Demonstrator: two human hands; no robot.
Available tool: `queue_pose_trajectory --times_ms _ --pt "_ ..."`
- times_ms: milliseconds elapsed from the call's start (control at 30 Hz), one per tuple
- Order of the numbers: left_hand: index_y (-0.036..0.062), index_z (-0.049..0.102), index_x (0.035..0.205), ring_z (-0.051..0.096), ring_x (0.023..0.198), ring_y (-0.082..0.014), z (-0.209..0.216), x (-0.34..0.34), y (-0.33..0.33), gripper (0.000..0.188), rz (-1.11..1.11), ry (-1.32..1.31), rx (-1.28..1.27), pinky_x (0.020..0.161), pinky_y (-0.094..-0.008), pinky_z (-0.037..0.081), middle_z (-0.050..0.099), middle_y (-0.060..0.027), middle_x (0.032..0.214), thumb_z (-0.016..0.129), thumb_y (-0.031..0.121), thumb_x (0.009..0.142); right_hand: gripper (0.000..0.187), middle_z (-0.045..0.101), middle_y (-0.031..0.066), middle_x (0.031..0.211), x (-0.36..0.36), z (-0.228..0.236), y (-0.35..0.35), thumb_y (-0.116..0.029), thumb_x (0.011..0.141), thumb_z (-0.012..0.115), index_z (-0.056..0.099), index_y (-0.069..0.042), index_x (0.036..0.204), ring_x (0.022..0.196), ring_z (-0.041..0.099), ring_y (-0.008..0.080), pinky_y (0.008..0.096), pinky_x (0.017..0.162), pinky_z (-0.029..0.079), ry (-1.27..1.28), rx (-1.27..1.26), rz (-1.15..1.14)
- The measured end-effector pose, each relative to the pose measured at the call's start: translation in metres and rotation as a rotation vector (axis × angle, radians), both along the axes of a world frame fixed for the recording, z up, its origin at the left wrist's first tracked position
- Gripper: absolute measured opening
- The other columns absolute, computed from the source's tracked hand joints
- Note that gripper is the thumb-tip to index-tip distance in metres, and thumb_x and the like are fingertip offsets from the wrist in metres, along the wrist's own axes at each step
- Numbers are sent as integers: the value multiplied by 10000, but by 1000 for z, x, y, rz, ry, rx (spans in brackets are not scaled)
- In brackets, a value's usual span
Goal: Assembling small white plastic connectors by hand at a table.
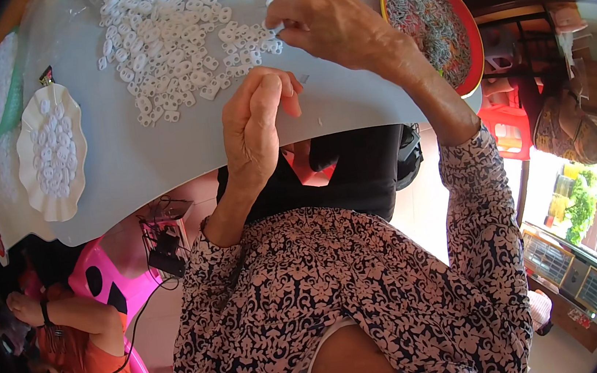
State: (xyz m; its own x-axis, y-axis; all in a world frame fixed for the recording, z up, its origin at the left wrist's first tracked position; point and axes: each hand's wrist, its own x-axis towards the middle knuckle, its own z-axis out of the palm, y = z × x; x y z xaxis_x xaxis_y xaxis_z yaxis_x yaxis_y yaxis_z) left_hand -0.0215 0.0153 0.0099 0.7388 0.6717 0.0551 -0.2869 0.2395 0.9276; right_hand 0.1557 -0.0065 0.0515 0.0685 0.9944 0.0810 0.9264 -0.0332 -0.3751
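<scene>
Small white plastic pieces with two holes point(149, 38) lie in a broad loose pile across the grey table. My right hand point(332, 28) is at the pile's right edge, thumb and forefinger pinched on a small white plastic piece point(277, 27) that is mostly hidden by the fingers. Nearer to me and a little left, my left hand point(254, 121) is raised by the table's front edge with its fingers curled together. What it holds, if anything, is hidden.
A red, yellow-rimmed bowl point(475, 41) of small grey metal pieces stands right of my right hand. At the left are a scalloped cream dish point(80, 189) of white pieces and a green-edged container point(10, 112). A person in orange point(106, 370) sits at lower left by a pink chair point(113, 274).
</scene>
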Motion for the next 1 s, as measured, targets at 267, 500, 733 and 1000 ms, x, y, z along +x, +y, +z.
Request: queue_pose_trajectory --times_ms 267,500,733,1000 --pt "7 508 795 502 760 -142 1 1 -1 261 -13 41 123 761 -274 407 503 -36 667 398 180 957 85 634 162 757 -3 -13 10 -110 776 606 620 -33 808 754 618 347 429 696 504 -5 85 138" --pt "13 521 812 528 756 -156 2 2 7 243 -26 -48 -172 757 -290 420 520 -47 662 421 186 951 90 630 129 694 -1 -3 4 -96 762 603 613 -14 796 677 624 291 370 653 500 276 48 57" --pt "17 516 830 535 752 -190 5 1 21 247 -48 -107 -413 772 -313 424 508 -63 648 420 208 953 94 643 129 736 -3 1 -4 -79 753 605 621 -15 820 667 630 278 354 636 509 389 105 -33" --pt "18 512 815 508 714 -168 0 -2 18 241 -14 -99 -297 782 -300 413 492 -51 654 423 197 949 68 623 141 762 -10 -18 6 -72 766 577 600 -8 762 760 629 315 412 674 504 -112 145 141"
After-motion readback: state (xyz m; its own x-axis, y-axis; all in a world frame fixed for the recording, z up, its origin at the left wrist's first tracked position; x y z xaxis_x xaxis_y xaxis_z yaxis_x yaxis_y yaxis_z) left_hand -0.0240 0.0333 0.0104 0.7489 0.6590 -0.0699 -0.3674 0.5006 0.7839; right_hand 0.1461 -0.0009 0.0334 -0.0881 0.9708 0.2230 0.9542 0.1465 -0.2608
